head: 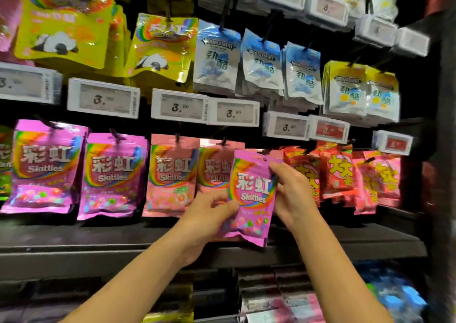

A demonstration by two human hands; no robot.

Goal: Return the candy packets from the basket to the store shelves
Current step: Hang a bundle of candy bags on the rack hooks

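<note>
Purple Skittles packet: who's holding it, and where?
Both hands: left hand grips the purple Skittles packet at its lower left edge; right hand pinches its upper right edge.

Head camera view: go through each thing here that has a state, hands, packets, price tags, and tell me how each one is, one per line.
Left hand: grips the held packet's lower left edge.
Right hand: pinches the held packet's upper right edge.
Purple Skittles packet: off the hooks, held upright in front of the pink packets.
Purple Skittles packets on hooks: hanging.
Pink Skittles packets: hanging.
Red packets: hanging.
Price tags: lit, several read 3.
</note>
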